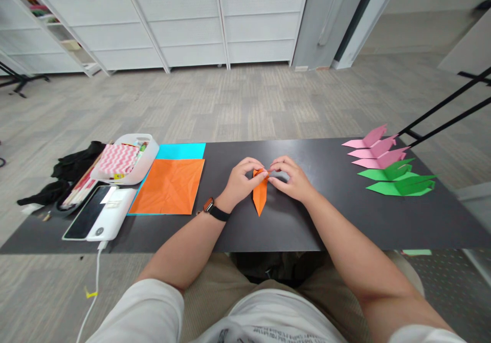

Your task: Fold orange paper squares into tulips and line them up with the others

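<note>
White cabinets stand on grey carpet past the far edge of the dark table. Around its middle, the left hand (watch on that wrist) pinches folded orange paper, tip toward the near edge; the right hand, narrowly curled, pinches its far end.

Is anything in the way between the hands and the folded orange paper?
Nothing visible is: the left hand pinches the folded orange paper, and the right hand has its fingertips at the upper end. The flat orange sheet lies clear to the left.
</note>
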`<state>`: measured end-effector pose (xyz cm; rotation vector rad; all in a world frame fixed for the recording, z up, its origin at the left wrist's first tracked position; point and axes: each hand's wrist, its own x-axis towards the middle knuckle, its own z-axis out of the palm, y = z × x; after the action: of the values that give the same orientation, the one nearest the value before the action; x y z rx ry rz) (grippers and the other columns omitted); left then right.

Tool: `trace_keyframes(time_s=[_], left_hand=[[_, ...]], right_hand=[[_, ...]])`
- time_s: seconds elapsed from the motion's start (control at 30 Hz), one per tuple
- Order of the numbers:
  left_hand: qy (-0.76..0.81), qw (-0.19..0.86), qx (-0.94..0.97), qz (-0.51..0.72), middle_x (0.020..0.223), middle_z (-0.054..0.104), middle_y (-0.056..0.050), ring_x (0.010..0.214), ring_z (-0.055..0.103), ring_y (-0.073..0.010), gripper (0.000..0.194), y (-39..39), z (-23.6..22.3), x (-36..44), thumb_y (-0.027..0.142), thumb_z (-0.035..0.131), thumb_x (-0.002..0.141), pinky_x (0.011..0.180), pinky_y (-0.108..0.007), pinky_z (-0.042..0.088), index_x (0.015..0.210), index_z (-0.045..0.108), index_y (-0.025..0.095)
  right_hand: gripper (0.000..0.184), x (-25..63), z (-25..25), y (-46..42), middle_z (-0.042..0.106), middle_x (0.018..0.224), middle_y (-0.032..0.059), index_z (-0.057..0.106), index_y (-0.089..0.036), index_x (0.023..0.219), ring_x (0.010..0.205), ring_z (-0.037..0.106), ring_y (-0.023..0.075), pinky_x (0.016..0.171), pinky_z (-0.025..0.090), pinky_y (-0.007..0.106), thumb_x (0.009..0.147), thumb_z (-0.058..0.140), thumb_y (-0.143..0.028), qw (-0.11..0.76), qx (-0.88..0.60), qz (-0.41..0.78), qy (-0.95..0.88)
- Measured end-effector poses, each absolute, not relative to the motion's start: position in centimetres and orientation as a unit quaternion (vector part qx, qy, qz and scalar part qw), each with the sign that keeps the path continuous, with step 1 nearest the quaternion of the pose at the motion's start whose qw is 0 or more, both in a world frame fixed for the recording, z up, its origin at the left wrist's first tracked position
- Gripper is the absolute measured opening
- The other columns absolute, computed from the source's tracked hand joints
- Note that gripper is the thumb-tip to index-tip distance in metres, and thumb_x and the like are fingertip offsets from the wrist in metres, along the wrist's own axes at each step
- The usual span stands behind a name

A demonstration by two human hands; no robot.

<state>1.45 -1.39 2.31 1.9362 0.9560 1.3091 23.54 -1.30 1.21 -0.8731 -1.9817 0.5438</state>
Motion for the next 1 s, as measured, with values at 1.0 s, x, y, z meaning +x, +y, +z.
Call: trace_keyframes(time_s=[1.0], left_hand=[[0.339,0.277,0.753,0.492,0.105,0.071,-0.004,0.099,0.070,-0.0175,0.007,-1.2,1.6,1.2,0.026,0.084,0.091,0.094,-0.037,0.059,0.086,0.080,0.023]], right_hand=[[0.006,24.3,-1.2,-0.3,0.069,0.112,0.0061,0.076,-0.027,0.096,0.106,0.065,0.0247,0.097,0.051,0.046,0.094,0.077,-0.032,0.286,-0.376,0.182,-0.862]])
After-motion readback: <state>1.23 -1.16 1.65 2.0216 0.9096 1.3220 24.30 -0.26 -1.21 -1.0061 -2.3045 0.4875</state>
